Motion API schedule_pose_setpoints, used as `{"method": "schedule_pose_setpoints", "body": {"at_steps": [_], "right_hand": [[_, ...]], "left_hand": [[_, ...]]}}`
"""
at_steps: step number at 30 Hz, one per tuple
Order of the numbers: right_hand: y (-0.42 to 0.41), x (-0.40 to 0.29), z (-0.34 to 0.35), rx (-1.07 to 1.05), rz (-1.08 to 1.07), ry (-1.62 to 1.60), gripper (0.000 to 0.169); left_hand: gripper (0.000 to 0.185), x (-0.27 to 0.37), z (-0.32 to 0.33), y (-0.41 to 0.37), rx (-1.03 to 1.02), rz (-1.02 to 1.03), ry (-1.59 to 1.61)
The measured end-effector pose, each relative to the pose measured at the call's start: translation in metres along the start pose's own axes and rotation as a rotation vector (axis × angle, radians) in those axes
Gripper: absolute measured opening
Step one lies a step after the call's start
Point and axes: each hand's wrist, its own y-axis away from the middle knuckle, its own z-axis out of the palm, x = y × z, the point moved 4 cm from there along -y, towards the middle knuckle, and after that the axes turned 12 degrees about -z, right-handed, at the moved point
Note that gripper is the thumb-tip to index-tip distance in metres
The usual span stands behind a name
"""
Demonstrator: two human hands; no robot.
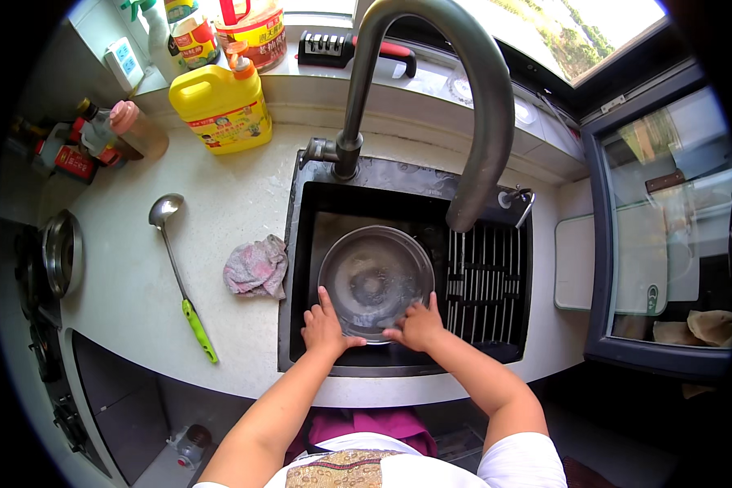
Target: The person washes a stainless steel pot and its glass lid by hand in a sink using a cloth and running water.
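In the black sink [366,369] sits a round metal basin [357,268] holding some water, its surface rippled. My left hand [326,329] is at the basin's front left rim, index finger along the side and thumb along the front. At the front right rim is my right hand [419,326]; its curled fingers reach over the edge and are partly blurred, while the little finger points up the right side. Left of the sink lies a crumpled grey and pink cloth [256,268]. A ladle [172,253] with a green handle rests on the counter [122,274].
A tall curved faucet [494,110] arches over the sink. A metal drying rack [485,287] occupies the sink's right side. Behind stand a yellow jug [222,110] and a knife sharpener [329,50]. An open window sash [601,244] juts in at right, near a cutting board [573,262].
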Motion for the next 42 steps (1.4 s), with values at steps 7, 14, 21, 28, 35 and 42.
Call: {"method": "schedule_pose_setpoints", "body": {"at_steps": [7,14,21,28,35,42], "right_hand": [[0.007,-0.006,0.04,0.573,-0.25,0.1,0.027],[0.007,0.008,0.028,0.756,-0.459,0.246,0.015],[0.037,0.016,-0.043,0.8,-0.543,0.243,0.032],[0.063,0.01,-0.103,0.959,-0.632,0.174,0.044],[0.081,-0.003,-0.153,0.962,-0.598,0.143,0.055],[0.084,-0.008,-0.163,0.913,-0.556,0.113,0.062]], "left_hand": [[0.099,-0.008,0.02,-0.014,0.131,0.043,0.07],[0.077,-0.005,0.006,-0.022,0.256,0.055,0.096],[0.07,0.01,-0.049,-0.02,0.004,-0.059,0.139],[0.065,0.003,-0.06,-0.029,-0.022,0.02,0.424],[0.03,-0.002,-0.043,-0.028,-0.482,0.104,0.758],[0.021,-0.002,-0.054,0.012,-0.742,-0.007,0.747]]}}
